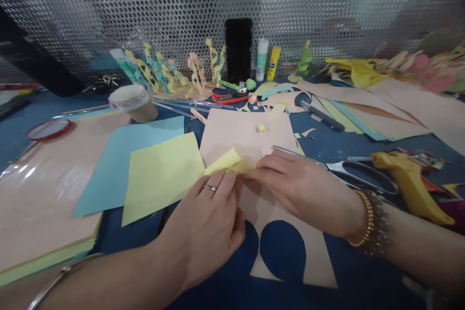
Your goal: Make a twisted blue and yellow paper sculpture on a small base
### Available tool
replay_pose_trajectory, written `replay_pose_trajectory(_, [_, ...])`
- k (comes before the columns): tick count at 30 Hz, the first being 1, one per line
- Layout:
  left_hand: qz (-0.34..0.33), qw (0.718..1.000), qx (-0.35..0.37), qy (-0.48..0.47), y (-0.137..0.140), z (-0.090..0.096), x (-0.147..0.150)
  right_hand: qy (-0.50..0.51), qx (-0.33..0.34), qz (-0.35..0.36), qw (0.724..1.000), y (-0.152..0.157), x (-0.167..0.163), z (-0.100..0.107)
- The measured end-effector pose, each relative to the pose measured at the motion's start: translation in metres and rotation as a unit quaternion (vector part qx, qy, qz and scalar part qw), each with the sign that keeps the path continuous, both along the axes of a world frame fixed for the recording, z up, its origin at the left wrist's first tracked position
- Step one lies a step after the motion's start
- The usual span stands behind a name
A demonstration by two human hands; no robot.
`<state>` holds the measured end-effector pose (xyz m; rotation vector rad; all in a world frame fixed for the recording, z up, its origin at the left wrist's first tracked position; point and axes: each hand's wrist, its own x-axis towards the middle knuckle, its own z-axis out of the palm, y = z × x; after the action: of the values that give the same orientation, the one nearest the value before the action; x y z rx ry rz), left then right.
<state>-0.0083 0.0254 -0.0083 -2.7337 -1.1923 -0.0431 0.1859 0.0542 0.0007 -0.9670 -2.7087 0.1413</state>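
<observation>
Both my hands pinch one folded piece of yellow paper (225, 161) over a pale pink sheet. My left hand (210, 213), with a ring on one finger, has its fingers closed at the paper's left part. The fingers of my right hand (294, 181) press together on its right end. Beneath lies the pink sheet (232, 128), with round holes cut in its near part. Scissors (339, 167) lie beside and partly behind my right hand. A small yellow paper bit (261, 128) rests on the pink sheet.
At left are a yellow sheet (160, 169), a blue sheet (109, 169) and a paper cup (134, 101). A yellow glue gun (414, 181) lies at right. A phone (239, 48), glue stick (261, 60) and curled paper strips (163, 72) stand along the perforated metal panel (174, 0).
</observation>
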Motion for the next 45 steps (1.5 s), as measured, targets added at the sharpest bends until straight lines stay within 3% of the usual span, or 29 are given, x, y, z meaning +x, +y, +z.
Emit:
replay_pose_trajectory(10, [-0.030, 0.999, -0.024, -0.005, -0.003, 0.008, -0.002, -0.044, 0.019, 0.011, 0.999, -0.006, -0.007, -0.006])
replay_pose_trajectory(15, [-0.082, 0.994, -0.039, 0.052, 0.002, 0.008, -0.011, -0.035, 0.012, -0.003, 0.999, -0.006, -0.009, -0.008])
replay_pose_trajectory(23, [-0.048, 0.995, -0.083, 0.038, 0.019, 0.008, -0.014, -0.035, -0.028, -0.034, 0.998, -0.006, -0.011, -0.010])
replay_pose_trajectory(30, [-0.034, 0.995, -0.094, -0.019, 0.024, 0.005, -0.016, -0.033, 0.013, -0.016, 0.999, -0.004, -0.010, -0.012])
replay_pose_trajectory(34, [-0.048, 0.997, -0.063, -0.015, 0.024, 0.004, -0.016, -0.049, 0.027, -0.010, 0.998, -0.004, -0.011, -0.012])
replay_pose_trajectory(41, [-0.090, 0.990, 0.109, 0.017, 0.000, 0.006, -0.011, -0.061, -0.004, -0.021, 0.998, -0.005, -0.011, -0.010])
replay_pose_trajectory(45, [-0.083, 0.988, 0.127, 0.021, -0.009, 0.001, -0.008, -0.059, -0.008, -0.028, 0.998, -0.005, -0.011, -0.011])
